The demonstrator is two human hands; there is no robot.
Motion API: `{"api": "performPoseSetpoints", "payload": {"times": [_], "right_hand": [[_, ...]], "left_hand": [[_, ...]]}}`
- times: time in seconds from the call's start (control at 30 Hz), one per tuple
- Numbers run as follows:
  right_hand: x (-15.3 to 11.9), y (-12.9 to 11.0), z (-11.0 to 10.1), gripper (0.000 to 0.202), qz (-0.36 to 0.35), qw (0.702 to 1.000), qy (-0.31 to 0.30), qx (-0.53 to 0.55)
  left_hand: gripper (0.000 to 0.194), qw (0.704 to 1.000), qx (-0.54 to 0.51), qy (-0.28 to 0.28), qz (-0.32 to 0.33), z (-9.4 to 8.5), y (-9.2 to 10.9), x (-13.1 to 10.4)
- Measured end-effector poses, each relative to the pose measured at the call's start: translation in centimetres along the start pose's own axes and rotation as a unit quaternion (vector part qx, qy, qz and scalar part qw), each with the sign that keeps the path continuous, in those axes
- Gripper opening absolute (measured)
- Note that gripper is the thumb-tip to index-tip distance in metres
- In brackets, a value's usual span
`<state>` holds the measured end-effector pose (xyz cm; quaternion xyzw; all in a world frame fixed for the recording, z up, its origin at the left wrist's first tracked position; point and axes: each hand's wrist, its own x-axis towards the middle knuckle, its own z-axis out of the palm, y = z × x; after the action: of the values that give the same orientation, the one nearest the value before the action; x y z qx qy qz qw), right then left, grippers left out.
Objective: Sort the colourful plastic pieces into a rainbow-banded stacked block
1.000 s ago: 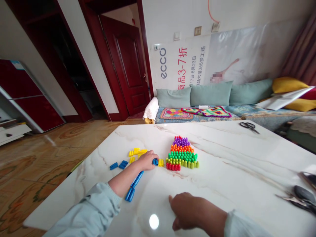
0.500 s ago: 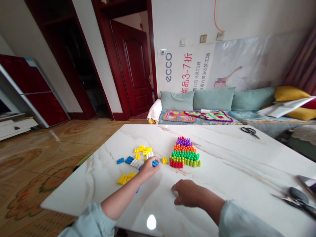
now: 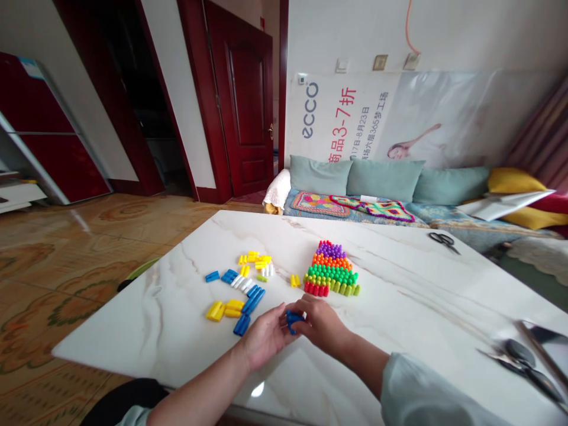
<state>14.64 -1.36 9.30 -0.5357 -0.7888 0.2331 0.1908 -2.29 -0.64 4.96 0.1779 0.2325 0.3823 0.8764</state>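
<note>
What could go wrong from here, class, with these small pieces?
The blue pieces between the left hand and right hand could slip. The right hand, close to the front red pieces, might knock them. The loose yellow pieces could roll if bumped.

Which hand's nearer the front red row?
Right. The right hand is just this side of the red row; the left hand is farther off, toward the near left.

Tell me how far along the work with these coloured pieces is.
Done, by the look of it: the packed multicoloured rows. In hand: blue pieces, between the left hand and right hand. Apparently left: yellow pieces, white pieces and loose blue pieces left of the rows. Whether the yellow pair is placed, I cannot tell.
</note>
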Motion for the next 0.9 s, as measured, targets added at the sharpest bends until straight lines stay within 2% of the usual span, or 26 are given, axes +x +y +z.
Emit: {"api": "performPoseSetpoints", "payload": {"times": [0.17, 0.53, 0.7, 0.9], "right_hand": [[0.2, 0.6, 0.3, 0.029, 0.007, 1.000, -0.023, -0.020], [0.0, 0.2, -0.5, 0.030, -0.004, 0.991, -0.067, -0.115], [-0.2, 0.2, -0.5, 0.028, -0.005, 0.990, -0.066, -0.123], [-0.4, -0.1, -0.4, 0.021, -0.016, 0.992, -0.039, -0.116]], "left_hand": [[0.029, 0.999, 0.037, 0.024, -0.004, -0.4, -0.5, -0.5], [0.045, 0.987, 0.147, -0.057, 0.018, -0.3, -1.0, -0.8], [0.055, 0.985, 0.167, -0.042, 0.027, -0.4, -1.4, -0.8], [0.046, 0.984, 0.171, -0.029, 0.045, -0.5, -1.5, -0.6]]}}
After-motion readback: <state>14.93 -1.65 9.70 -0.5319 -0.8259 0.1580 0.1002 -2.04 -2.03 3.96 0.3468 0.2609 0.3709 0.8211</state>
